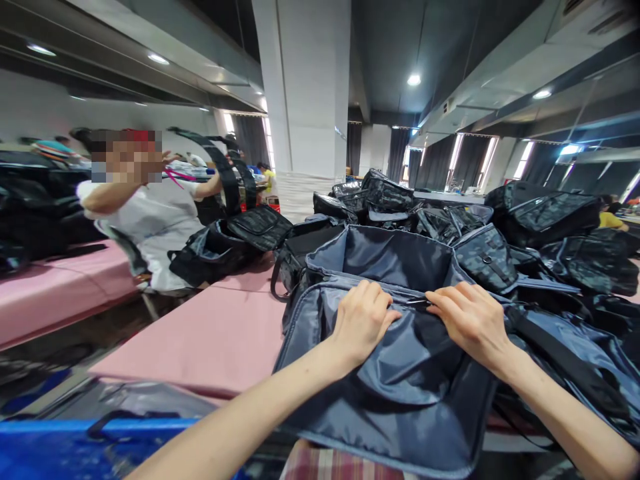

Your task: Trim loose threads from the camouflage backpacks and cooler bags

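A large bag (400,427) lies open in front of me, its dark blue-grey lining facing up and its flap folded toward me. My left hand (363,323) is closed, pinching the lining fabric just below the bag's opening. Across from it, my right hand (467,323) is closed around a small pointed metal tool (417,301) that looks like thread snips; its tip points left, close to the seam. Most of the tool is hidden by the fingers. The boxy main compartment (395,257) gapes behind both hands.
Camouflage-patterned bags (387,193) are heaped behind and to the right. A pink-topped table (210,333) extends left, with another bag (215,250) on it. Beyond it a co-worker in a white shirt (160,227) holds black straps. A blue bin (50,447) sits at lower left.
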The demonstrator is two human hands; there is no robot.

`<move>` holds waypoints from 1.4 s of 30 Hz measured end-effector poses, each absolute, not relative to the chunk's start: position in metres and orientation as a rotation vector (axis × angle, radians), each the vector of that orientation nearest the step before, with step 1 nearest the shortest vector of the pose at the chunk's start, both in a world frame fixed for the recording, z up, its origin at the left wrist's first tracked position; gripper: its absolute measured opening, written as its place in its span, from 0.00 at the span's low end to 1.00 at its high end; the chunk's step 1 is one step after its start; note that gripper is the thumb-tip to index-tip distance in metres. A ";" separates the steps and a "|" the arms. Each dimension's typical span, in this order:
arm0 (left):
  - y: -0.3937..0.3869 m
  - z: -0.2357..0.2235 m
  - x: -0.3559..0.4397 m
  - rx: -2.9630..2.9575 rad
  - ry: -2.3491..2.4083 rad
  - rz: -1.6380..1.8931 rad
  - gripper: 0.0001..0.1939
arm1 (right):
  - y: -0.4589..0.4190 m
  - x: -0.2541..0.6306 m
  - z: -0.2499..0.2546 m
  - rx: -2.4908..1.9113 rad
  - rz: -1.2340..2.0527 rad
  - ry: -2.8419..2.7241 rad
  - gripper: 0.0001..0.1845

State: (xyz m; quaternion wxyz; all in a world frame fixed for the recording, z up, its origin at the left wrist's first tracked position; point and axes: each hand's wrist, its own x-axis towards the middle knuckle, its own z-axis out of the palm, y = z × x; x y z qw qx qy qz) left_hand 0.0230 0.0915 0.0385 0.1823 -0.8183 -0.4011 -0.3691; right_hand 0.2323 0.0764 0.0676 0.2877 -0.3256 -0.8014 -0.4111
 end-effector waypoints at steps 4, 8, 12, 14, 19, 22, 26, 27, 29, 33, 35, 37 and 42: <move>0.087 0.040 0.035 -2.265 -1.161 -0.947 0.07 | 0.073 0.227 0.069 -0.816 -1.230 -2.163 0.05; 0.087 0.040 0.035 -2.330 -1.210 -0.999 0.08 | 0.074 0.227 0.067 -0.778 -1.287 -2.180 0.05; 0.087 0.042 0.033 -2.400 -1.240 -1.039 0.08 | 0.075 0.230 0.064 -0.796 -1.282 -2.191 0.05; 0.087 0.042 0.034 -2.417 -1.249 -1.045 0.09 | 0.076 0.231 0.063 -0.809 -1.262 -2.201 0.06; 0.087 0.043 0.035 -2.424 -1.264 -1.058 0.09 | 0.075 0.232 0.065 -0.830 -1.225 -2.219 0.06; 0.088 0.044 0.035 -2.429 -1.280 -1.069 0.09 | 0.074 0.234 0.067 -0.836 -1.232 -2.194 0.06; 0.089 0.043 0.037 -2.438 -1.292 -1.074 0.09 | 0.074 0.234 0.066 -0.820 -1.252 -2.195 0.05; 0.089 0.043 0.038 -2.440 -1.288 -1.073 0.09 | 0.074 0.233 0.065 -0.817 -1.258 -2.205 0.06; 0.088 0.042 0.038 -2.445 -1.278 -1.067 0.09 | 0.076 0.232 0.063 -0.819 -1.271 -2.216 0.06; 0.086 0.050 0.028 -2.604 -1.257 -1.005 0.09 | 0.079 0.232 0.059 -0.867 -1.248 -2.190 0.07; 0.088 0.058 0.017 -2.877 -1.171 -0.910 0.13 | 0.079 0.235 0.058 -0.891 -1.192 -2.162 0.07; 0.091 0.065 0.006 -2.977 -1.136 -0.932 0.15 | 0.077 0.238 0.058 -0.886 -1.141 -2.126 0.07; 0.103 0.063 0.000 -2.501 -1.224 -1.019 0.08 | 0.072 0.243 0.057 -0.890 -1.094 -2.105 0.06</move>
